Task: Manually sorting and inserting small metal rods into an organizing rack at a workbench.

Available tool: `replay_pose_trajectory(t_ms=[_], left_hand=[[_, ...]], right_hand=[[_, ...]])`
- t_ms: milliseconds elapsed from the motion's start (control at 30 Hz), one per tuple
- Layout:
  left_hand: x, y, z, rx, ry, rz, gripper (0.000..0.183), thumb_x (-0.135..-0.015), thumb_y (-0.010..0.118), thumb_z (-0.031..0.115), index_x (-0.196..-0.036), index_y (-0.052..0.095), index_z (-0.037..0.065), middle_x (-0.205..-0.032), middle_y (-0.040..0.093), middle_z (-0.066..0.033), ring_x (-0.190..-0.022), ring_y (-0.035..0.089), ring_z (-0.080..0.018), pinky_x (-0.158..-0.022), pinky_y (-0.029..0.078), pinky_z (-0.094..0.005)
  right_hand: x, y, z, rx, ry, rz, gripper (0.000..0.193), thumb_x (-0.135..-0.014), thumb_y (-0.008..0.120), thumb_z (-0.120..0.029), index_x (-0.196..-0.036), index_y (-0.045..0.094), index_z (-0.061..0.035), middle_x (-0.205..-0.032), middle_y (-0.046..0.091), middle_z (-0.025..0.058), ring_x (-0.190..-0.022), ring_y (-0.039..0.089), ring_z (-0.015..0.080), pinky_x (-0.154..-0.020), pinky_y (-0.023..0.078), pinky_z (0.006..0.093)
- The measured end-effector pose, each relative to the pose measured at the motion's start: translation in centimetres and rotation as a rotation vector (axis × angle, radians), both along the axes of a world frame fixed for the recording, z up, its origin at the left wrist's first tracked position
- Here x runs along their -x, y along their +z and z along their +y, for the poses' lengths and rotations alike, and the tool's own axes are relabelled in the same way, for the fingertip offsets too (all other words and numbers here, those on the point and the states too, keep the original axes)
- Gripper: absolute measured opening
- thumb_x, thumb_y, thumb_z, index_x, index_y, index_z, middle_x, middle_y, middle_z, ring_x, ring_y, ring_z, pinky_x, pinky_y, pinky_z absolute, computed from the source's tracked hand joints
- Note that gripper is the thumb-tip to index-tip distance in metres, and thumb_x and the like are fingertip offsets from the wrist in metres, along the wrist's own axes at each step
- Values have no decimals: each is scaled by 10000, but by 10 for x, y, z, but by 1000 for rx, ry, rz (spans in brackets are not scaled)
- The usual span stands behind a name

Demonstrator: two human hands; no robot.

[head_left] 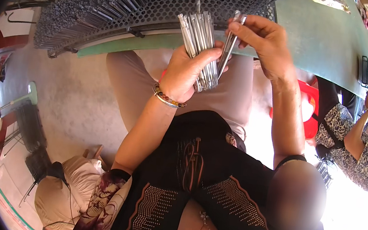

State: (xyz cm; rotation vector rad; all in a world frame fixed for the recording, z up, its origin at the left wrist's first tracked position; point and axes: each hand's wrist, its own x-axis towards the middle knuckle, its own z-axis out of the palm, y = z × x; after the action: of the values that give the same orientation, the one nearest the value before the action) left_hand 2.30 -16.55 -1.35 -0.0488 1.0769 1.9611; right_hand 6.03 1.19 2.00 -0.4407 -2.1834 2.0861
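My left hand (185, 67) is closed around a bundle of slim silver metal rods (199, 32), its thumb lying across them. The bundle is held tilted above my lap, just in front of the table edge. With thumb and fingers, my right hand (266, 40) pinches the upper end of a slim metal rod (229, 47) to the right of the bundle. The lower end of that rod is close to my left fingers; whether they touch it I cannot tell. It may be more than one rod.
Beyond my hands, a curved perforated metal rack (160, 8) bears a dense mass of dark upright rods (96, 10). The green tabletop (318, 35) extends to the right. A red stool (306, 107) stands beside my right forearm. Other people sit at right (351, 140) and lower left (57, 196).
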Motion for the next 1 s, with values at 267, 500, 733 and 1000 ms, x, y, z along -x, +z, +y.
replay_pose_trajectory(t_ms=[267,500,733,1000], left_hand=[[4,7,5,-30,-74,-102,249,-863,608,97,-1072,562,-31,-950,624,-116,-878,646,-222,-760,572,-357],[4,-1,4,-9,-97,-58,348,-881,585,102,-1213,511,28,-953,632,-103,-854,647,-194,-726,572,-336],[4,4,-1,-10,-95,-59,168,-877,590,96,-1011,551,4,-892,634,-112,-782,646,-183,-677,579,-328],[4,3,-2,-11,-93,-38,146,-879,597,102,-985,544,18,-876,635,-105,-759,642,-173,-653,576,-318]], right_hand=[[29,31,36,-212,-331,415,128,-837,679,-78,-923,663,14,-792,655,42,-687,584,102,-625,450,220],[62,7,45,-280,-364,561,141,-837,690,-96,-905,665,26,-780,648,4,-704,556,55,-640,449,200],[66,13,45,-418,-341,518,152,-822,705,-102,-893,661,25,-743,635,-12,-680,534,35,-610,438,193],[60,14,41,-634,-304,467,179,-802,719,-104,-930,656,5,-715,627,-7,-669,538,39,-607,445,212]])
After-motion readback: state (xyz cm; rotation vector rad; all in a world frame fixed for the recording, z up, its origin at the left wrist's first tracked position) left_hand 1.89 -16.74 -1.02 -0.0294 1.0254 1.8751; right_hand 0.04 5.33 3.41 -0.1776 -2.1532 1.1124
